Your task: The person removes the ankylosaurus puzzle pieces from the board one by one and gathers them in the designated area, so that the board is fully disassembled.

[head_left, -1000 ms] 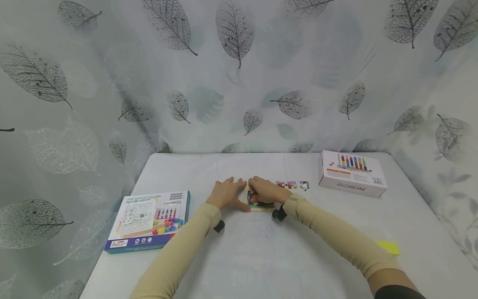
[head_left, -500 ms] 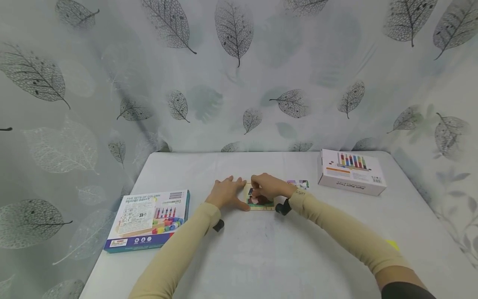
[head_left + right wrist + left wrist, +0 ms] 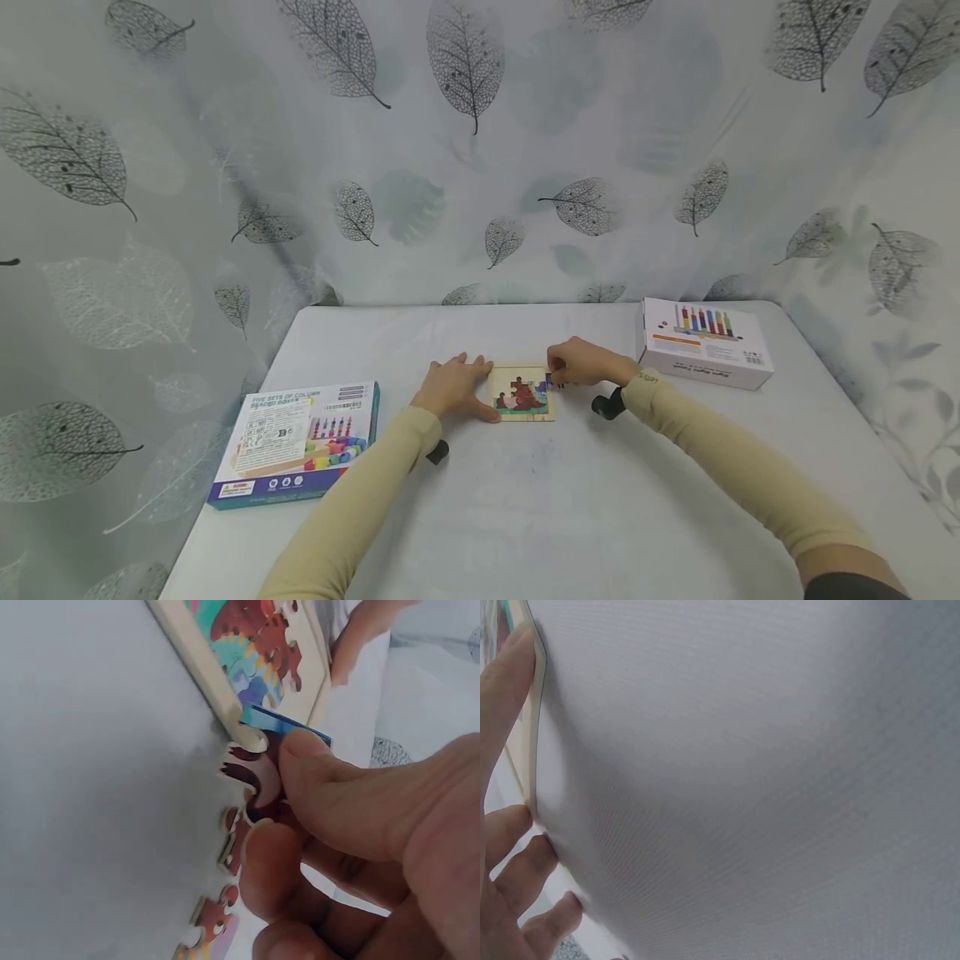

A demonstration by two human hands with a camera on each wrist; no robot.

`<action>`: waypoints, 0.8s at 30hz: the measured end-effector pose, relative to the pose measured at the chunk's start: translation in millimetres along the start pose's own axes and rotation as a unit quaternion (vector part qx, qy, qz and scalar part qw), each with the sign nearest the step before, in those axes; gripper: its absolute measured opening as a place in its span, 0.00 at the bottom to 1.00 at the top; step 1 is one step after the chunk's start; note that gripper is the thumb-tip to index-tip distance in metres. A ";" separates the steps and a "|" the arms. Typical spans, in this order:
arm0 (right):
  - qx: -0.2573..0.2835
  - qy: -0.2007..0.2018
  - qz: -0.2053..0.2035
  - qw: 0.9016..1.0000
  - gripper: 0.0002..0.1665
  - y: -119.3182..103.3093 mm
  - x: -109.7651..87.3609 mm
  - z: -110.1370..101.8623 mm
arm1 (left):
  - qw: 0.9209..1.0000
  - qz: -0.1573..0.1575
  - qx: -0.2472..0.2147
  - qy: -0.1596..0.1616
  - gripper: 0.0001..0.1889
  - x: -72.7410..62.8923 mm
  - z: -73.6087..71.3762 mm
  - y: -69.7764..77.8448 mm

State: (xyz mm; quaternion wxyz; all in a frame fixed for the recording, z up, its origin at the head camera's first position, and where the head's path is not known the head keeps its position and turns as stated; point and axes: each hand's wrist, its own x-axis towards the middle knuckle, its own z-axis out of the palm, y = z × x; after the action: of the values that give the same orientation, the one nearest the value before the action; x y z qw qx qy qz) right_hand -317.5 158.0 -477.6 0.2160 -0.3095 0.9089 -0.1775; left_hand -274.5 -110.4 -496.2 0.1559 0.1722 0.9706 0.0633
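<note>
A small wooden jigsaw puzzle board (image 3: 521, 419), partly filled with a colourful picture, lies mid-table. My left hand (image 3: 453, 389) rests at its left side with fingers spread; in the left wrist view, the thumb (image 3: 514, 667) presses on the frame edge (image 3: 531, 750) and the forefinger meets its corner. Just right of the board, my right hand (image 3: 581, 361) pinches a puzzle piece (image 3: 262, 780) between thumb and forefinger. The piece is dark red and pinkish with a blue edge, and overlaps the board's corner in the right wrist view. Bare wood shows in part of the board.
Loose puzzle pieces (image 3: 217, 919) lie on the white table beside the board, under the right hand. A flat box of column beads (image 3: 296, 446) stands at the left, and a white box (image 3: 705, 343) at the back right. A leaf-print curtain (image 3: 465, 167) surrounds the table.
My right hand has moved right, from over the board to the loose pieces beside it, uncovering the picture. It now pinches a piece. The left hand has stayed in place.
</note>
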 end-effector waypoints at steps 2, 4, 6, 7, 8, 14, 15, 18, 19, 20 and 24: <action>0.001 -0.014 0.012 1.000 0.05 1.5 -2.4 -0.2 | 1.000 0.000 -0.001 -0.001 0.55 0.3 0.2 -0.7; 0.002 -0.026 0.021 0.999 0.05 1.8 -3.9 0.0 | 1.000 -0.001 -0.002 -0.002 0.55 0.7 0.8 -1.1; 0.003 -0.033 0.025 0.999 0.04 1.5 -4.9 0.4 | 1.000 -0.002 -0.004 -0.002 0.55 1.1 1.4 -1.2; -0.001 -0.034 0.024 0.999 0.04 2.2 -4.8 1.2 | 1.000 -0.003 -0.004 -0.002 0.55 1.3 1.6 -1.1; -0.001 -0.032 0.024 0.999 0.04 2.7 -4.5 2.0 | 1.000 -0.003 -0.004 -0.001 0.55 1.5 1.9 -1.0; -0.015 -0.022 0.024 0.999 0.04 5.0 -3.0 5.7 | 1.000 -0.004 -0.007 0.003 0.54 0.7 2.4 -0.5; -0.020 -0.021 0.026 0.999 0.04 5.1 -2.9 6.0 | 1.000 -0.004 -0.009 0.005 0.54 0.4 2.2 -0.3; -0.034 -0.023 0.032 0.999 0.03 5.8 -2.5 6.5 | 1.000 -0.003 -0.013 0.007 0.53 -0.5 1.7 0.2; -0.037 -0.024 0.035 0.998 0.03 6.0 -2.3 6.7 | 1.000 -0.003 -0.014 0.008 0.53 -0.5 1.8 0.2; -0.040 -0.025 0.038 0.998 0.03 6.1 -2.3 6.8 | 1.000 -0.003 -0.014 0.008 0.53 -0.6 1.8 0.1; -0.041 -0.024 0.054 0.997 0.05 5.2 -2.3 6.9 | 1.000 -0.003 -0.014 0.008 0.54 0.0 2.3 -0.7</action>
State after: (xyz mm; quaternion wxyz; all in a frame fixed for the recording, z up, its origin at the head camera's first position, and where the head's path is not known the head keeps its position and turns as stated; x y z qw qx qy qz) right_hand -314.9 162.0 -485.1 0.2344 -0.2726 0.9254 -0.1200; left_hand -274.0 -110.9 -498.4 0.1511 0.1670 0.9712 0.0775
